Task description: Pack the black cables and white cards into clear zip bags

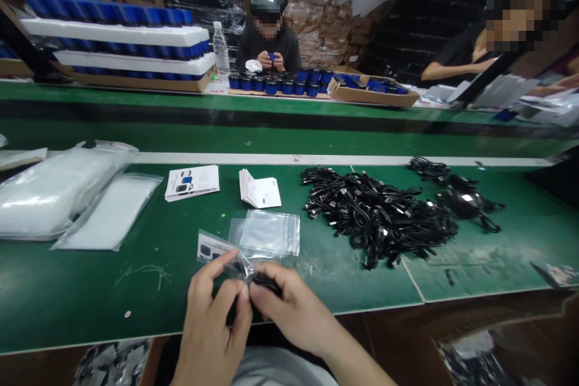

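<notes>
My left hand [212, 313] and my right hand [289, 307] meet at the near edge of the green table [90, 295]. Together they pinch a small clear plastic bag [221, 251] with a printed card inside. My right fingers are closed on a black coiled cable [266, 282] at the bag's mouth. Just beyond the hands lies a short stack of clear zip bags [269, 233]. A big pile of black cables [380, 214] lies to the right.
Two stacks of printed leaflets [192, 182] [260, 190] sit mid-table. Large plastic bag packs [58, 190] lie at the left. Across a green conveyor [271, 132], a person [269, 30] handles blue round parts [280, 83]; another person [456, 54] sits at the far right.
</notes>
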Demonstrator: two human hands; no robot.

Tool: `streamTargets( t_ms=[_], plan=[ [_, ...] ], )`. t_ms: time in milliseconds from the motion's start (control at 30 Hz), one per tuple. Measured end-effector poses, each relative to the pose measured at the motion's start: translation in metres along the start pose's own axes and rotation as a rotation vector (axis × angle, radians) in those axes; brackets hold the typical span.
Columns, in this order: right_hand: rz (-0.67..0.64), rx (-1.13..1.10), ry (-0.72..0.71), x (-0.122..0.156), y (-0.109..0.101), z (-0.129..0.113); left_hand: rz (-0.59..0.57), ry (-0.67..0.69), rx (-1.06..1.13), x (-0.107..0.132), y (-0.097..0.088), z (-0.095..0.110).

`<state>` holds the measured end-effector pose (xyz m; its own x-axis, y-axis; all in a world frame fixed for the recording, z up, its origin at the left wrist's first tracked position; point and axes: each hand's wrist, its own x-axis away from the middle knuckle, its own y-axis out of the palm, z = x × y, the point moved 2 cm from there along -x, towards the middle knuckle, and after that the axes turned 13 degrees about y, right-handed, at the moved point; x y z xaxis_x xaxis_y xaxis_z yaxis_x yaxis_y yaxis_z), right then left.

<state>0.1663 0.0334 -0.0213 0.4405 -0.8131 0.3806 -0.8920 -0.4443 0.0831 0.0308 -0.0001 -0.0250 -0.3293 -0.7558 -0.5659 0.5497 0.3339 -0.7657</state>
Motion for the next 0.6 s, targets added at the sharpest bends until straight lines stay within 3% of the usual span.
streamTargets(
  t_ms=[100, 267, 333, 433, 500, 600],
  plan=[
    [-0.187, 0.052, -0.042, 0.012, -0.009, -0.009, 0.027, -0.051, 0.052, 0.0, 0.0, -0.002],
    [-0.249, 0.025, 0.045, 0.013, -0.019, -0.008, 0.021, -0.051, 0.082, -0.002, 0.001, 0.002],
    [-0.18, -0.092, 0.071, 0.006, -0.017, -0.004, 0.026, -0.058, 0.082, -0.003, 0.0, 0.005],
    [0.038, -0.173, 0.112, -0.004, -0.009, 0.005, 0.049, -0.065, 0.064, -0.006, -0.003, 0.009],
    [0.204, -0.117, 0.09, -0.006, -0.003, 0.008, 0.057, -0.06, 0.054, -0.008, -0.004, 0.01],
    [0.411, 0.124, -0.072, -0.002, 0.004, 0.007, 0.029, -0.02, 0.055, -0.008, -0.004, 0.011]
  ],
)
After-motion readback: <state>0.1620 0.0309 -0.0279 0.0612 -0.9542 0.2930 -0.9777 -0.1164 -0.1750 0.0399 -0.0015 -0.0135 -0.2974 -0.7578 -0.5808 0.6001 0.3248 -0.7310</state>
